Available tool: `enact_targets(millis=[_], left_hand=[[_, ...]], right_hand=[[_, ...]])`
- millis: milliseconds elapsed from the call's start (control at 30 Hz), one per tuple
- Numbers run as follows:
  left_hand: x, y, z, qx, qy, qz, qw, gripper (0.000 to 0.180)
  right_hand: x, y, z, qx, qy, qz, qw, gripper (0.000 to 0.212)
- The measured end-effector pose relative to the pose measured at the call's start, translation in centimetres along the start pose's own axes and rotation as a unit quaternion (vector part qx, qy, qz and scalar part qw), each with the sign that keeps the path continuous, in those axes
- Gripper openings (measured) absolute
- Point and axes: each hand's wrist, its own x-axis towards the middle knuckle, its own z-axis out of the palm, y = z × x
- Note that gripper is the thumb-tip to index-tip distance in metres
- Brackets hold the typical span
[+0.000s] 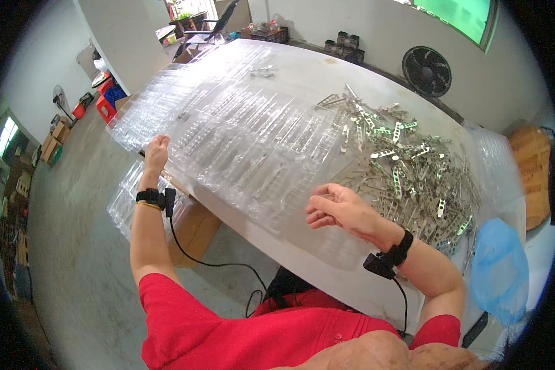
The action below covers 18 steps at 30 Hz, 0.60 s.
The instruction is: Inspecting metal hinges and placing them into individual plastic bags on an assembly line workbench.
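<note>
My left hand (156,154) is at the table's near left edge, beside the clear plastic trays (191,132). Its fingers are closed, and what they hold, if anything, is hidden. Over the near side of the table hovers my right hand (345,213), fingers loosely curled, the thumb apart from them and nothing visible between. Clear trays with long slots (253,166) cover the left and middle of the table, some with thin metal pieces lying in them. To the right of my right hand spreads a heap of slim, perforated metal strips (413,179).
Crumpled blue plastic bag (499,271) hangs by the table's right end, near a round wooden board (529,176). More clear trays (126,203) lie on a cardboard box (194,237) below the left edge. A black fan (427,71) stands beyond the far edge. Cables trail from both wrist bands.
</note>
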Motion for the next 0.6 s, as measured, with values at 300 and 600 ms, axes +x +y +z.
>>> enact_targets(millis=[300,600], left_hand=[[0.0,-0.8,0.5,0.01,0.008,-0.004,1.0,0.028],[0.0,-0.6,0.2,-0.02,-0.009,-0.019,1.0,0.027]], right_hand=[[2.0,0.2,-0.1,-0.017,0.009,0.004,1.0,0.048],[3.1,1.6,-0.3,-0.022,0.034,0.027,0.999,0.05]])
